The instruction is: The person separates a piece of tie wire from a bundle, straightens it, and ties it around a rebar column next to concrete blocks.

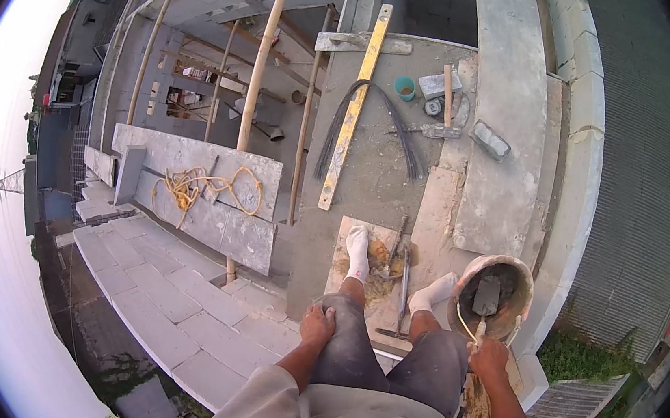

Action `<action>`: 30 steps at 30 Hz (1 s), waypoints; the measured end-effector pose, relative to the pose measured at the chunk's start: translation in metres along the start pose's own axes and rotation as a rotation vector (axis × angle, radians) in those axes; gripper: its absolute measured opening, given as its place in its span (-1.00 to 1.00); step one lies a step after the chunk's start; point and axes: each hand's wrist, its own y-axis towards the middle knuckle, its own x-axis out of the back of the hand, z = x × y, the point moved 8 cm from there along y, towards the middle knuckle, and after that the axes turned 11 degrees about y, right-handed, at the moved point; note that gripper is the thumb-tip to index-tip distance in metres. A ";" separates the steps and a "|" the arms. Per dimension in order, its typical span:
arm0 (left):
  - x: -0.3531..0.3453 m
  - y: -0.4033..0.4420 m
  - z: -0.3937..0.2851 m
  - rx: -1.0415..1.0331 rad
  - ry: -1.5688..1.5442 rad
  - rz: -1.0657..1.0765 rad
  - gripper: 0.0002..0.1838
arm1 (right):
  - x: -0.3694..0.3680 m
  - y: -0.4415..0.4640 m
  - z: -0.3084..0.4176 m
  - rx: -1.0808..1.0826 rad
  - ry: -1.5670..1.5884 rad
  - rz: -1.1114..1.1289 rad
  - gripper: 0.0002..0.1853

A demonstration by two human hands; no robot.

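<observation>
Left hand (317,325) of the person rests on the knee (347,322) with loosened fingers, gripping nothing, while the right hand (489,356) is closed around the handle of the trowel (487,296). Its blade is inside the bucket (527,280), just beside the right foot (434,292). The trowel should be light and stiff, but any load on the blade would make it front-heavy; so the handle, near to the blade, is the proper place for holding. Wet residue could make it slippery. The bucket is probably heavier, to be lifted by its thin bail (464,319).
</observation>
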 end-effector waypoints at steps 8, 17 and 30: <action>-0.009 0.055 0.053 0.001 -0.216 0.232 -0.42 | 0.026 0.049 0.194 0.298 -0.271 0.004 -0.73; -0.019 0.054 0.211 0.262 -0.339 0.202 -0.46 | -0.030 0.160 0.329 0.521 -0.437 0.200 -0.72; -0.091 -0.052 0.187 0.089 -0.131 0.344 -0.71 | -0.114 0.218 0.449 0.727 -0.460 0.174 -0.60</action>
